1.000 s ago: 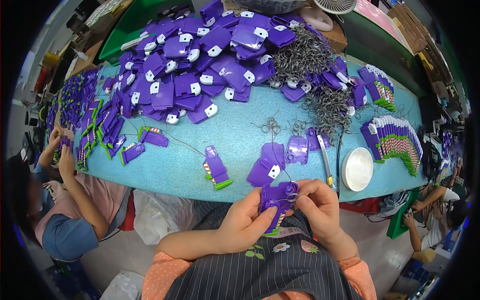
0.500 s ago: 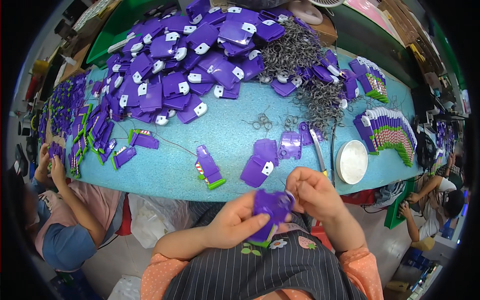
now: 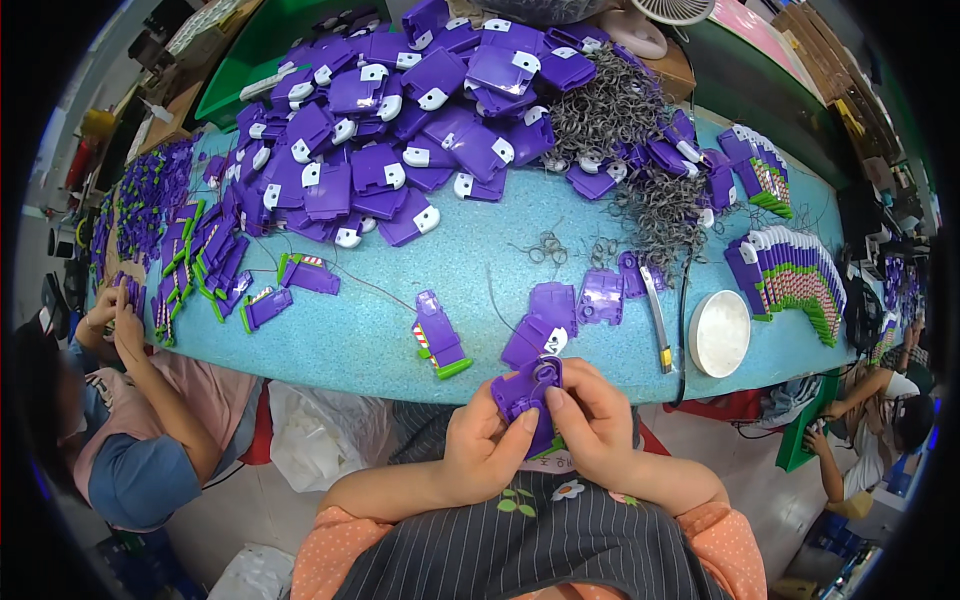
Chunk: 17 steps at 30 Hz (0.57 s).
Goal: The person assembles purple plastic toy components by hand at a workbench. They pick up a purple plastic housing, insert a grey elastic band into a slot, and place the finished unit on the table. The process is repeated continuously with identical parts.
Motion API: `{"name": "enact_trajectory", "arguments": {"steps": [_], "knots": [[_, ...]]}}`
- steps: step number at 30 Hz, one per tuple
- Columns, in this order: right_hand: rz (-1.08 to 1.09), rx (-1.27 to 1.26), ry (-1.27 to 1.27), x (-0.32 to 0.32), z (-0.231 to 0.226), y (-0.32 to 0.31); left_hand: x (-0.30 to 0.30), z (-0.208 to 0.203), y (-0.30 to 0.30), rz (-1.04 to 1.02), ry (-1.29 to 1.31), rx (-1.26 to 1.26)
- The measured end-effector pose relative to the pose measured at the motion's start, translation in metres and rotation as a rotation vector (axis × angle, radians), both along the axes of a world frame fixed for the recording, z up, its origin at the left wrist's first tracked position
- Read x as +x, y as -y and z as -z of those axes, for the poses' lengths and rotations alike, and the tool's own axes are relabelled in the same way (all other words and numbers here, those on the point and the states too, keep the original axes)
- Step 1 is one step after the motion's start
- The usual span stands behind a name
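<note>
While both hands grip it, the purple plastic part (image 3: 528, 392) sits just below the near edge of the table (image 3: 480, 290), above the person's lap. Left hand (image 3: 487, 442) is closed on its lower left side, thumb up the face; right hand (image 3: 592, 425) is closed on the right side w/ fingers curled over the top edge. Part is flat, dark purple, roughly rectangular, w/ a loop-like bit at the top by the right fingertips; a thin green strip shows under it at the bottom.

No packages or signs legible. Far left beyond the table, a green tray (image 3: 262, 45). Labels: white tab stickers on the big pile of purple pieces (image 3: 400, 130) at table centre-back. Right side, a fanned row of finished pieces (image 3: 790, 275) w/ white, pink and green edges. A round white lid (image 3: 719, 332) lies near the table's front right, beside a thin metal tool (image 3: 655, 315). Tangle of grey wire springs (image 3: 640, 150) sits back right. One single piece w/ green end (image 3: 438, 335) lies near the front edge, left of several loose purple shells (image 3: 560, 315). At left, another person's hands (image 3: 118, 310) work by rows of purple-green pieces (image 3: 190, 260).
</note>
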State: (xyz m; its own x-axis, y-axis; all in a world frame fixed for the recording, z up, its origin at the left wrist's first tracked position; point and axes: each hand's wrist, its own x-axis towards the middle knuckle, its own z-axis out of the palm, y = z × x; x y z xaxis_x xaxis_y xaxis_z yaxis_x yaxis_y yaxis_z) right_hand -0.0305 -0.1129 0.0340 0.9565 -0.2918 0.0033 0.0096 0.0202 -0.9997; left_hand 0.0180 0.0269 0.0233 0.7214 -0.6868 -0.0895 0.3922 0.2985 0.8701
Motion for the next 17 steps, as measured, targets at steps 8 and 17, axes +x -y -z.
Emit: {"name": "enact_trajectory", "arguments": {"steps": [8,17], "knots": [[-0.173,0.231,-0.235,0.01,0.012,0.002,0.015,0.001,-0.017,0.088,-0.184,0.013],[0.051,-0.948,-0.06,0.015,0.02,0.026,0.018,-0.002,-0.029,0.293,-0.372,0.12]]}}
